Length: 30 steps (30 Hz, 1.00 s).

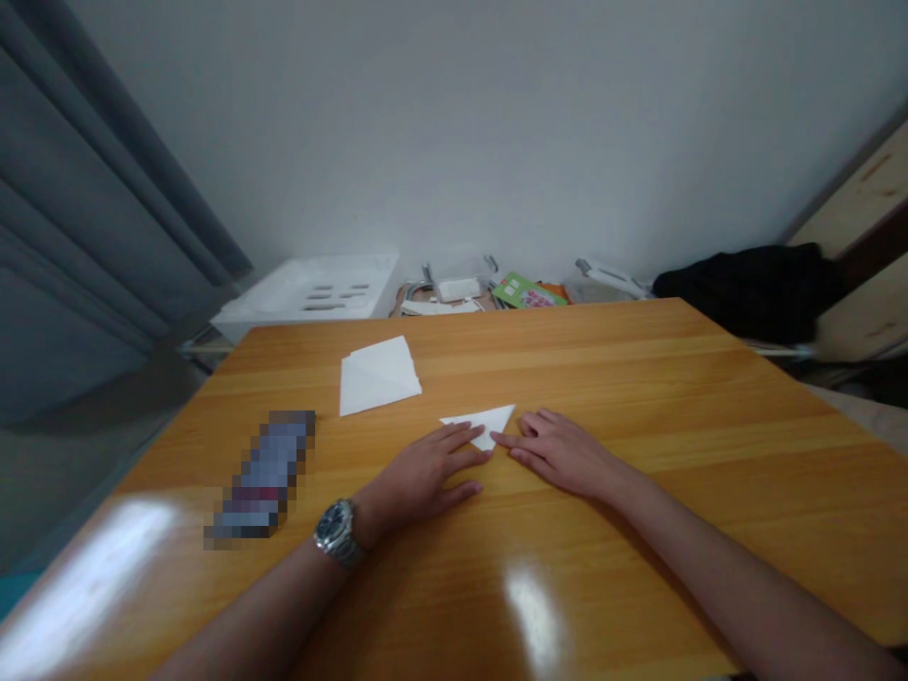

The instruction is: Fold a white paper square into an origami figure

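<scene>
A small folded piece of white paper (489, 418), roughly triangular, lies flat on the wooden table. My left hand (429, 473) rests over its near left side, fingers stretched out and pressing on it, so part of the paper is hidden. From the right, my right hand (560, 452) touches the paper's near edge with an extended index finger. Its thumb is apart and the other fingers are partly curled. Neither hand grips anything. Beyond my left hand lie larger white paper sheets (379, 375), slightly out of line with one another.
A blurred-out, phone-like slab (266, 478) lies left on the wooden table (638, 378). Past the far edge are a white tray-like panel (319, 288), a green booklet (525, 291) and assorted items. Dark cloth (744, 288) is heaped at the far right. A grey curtain (92, 170) hangs left.
</scene>
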### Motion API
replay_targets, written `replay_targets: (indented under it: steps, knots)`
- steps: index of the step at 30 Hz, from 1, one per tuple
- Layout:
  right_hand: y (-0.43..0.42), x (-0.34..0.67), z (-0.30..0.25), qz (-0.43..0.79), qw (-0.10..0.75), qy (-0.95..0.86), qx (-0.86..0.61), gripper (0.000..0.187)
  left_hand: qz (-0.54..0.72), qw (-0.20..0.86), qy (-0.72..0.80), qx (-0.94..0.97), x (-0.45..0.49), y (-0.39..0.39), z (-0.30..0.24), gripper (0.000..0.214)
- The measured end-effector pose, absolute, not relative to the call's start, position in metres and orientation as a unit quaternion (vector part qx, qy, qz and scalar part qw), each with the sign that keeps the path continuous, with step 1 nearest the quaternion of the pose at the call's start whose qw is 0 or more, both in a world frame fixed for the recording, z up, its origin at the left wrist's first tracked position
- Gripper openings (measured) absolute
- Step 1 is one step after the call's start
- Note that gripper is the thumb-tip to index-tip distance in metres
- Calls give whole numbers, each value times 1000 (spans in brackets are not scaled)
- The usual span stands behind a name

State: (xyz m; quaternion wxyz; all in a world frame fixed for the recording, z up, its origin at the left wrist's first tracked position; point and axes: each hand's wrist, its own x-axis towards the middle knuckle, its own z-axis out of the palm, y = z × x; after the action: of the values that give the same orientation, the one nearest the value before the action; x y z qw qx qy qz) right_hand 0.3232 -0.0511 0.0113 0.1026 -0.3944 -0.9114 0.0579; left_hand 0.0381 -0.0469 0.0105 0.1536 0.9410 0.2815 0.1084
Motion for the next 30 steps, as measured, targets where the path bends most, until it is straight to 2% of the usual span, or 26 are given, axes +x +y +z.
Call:
replay_targets:
  steps: [15,23,26,30]
  knots:
    - [-26,352,-7,32,140,-845,-515,39,126,150,288,937,37,-49,7,44]
    - [-30,355,2,79,180,-848,-493,44,110,138,292,940,39,-51,8,49]
    - [-36,344,4,79,197,-876,-433,42,108,138,290,941,40,-50,6,49]
    - [-43,331,1,110,176,-906,-368,44,114,135,280,944,42,-48,6,47]
